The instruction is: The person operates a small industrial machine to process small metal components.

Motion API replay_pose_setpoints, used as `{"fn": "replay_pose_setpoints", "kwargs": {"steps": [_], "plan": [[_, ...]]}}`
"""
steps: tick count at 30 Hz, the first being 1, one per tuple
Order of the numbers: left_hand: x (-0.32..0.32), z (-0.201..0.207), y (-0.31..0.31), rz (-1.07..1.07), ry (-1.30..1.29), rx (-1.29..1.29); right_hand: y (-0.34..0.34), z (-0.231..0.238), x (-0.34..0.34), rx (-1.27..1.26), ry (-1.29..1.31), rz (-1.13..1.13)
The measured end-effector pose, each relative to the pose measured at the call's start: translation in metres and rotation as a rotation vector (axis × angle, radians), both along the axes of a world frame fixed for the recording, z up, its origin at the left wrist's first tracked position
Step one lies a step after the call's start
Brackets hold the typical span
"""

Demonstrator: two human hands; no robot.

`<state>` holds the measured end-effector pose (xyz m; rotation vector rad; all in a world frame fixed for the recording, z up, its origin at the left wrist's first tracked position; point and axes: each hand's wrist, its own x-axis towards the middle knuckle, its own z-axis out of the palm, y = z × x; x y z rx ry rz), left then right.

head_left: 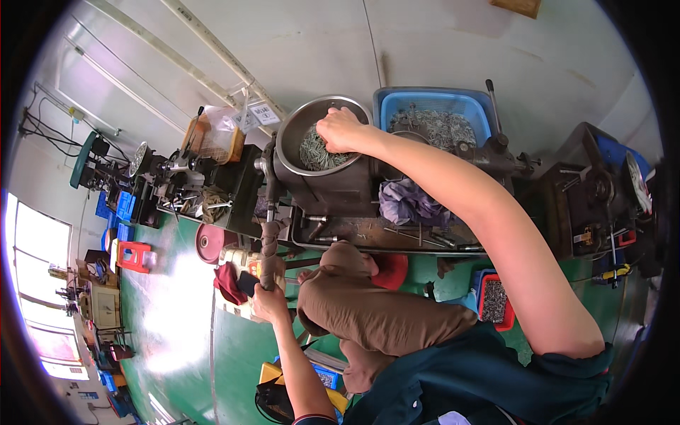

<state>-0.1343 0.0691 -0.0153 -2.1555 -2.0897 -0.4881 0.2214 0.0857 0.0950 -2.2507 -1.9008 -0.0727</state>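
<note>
My right hand (340, 131) reaches into a round steel bowl (285, 145) set on top of a dark machine. Its fingers are curled down at a heap of thin metal pins (319, 152), and whatever they hold is hidden. Lower down, my left hand (270, 304) is closed around the bottom end of a lever handle (269, 248) with a spiral wrapping, which hangs from the machine's left side.
A blue basket (485, 117) of small metal parts stands right of the bowl. Below it, a purple rag (411, 202) and tools lie on the machine tray (354, 237). On the floor are a red bin (506, 322) of parts and a red stool (134, 256). More machines stand either side.
</note>
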Motion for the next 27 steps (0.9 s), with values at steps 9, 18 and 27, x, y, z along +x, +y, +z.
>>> {"fn": "replay_pose_setpoints", "kwargs": {"steps": [9, 18, 27], "plan": [[-0.003, -0.001, 0.002, -0.014, -0.012, -0.014, 0.009, -0.001, 0.010, -0.053, 0.067, 0.120], [0.001, 0.001, -0.001, -0.028, -0.008, -0.012, 0.011, -0.002, 0.019, 0.063, -0.050, 0.169], [-0.005, 0.000, 0.002, -0.028, 0.001, 0.035, -0.045, 0.024, 0.080, 0.312, 0.602, -0.078]]}}
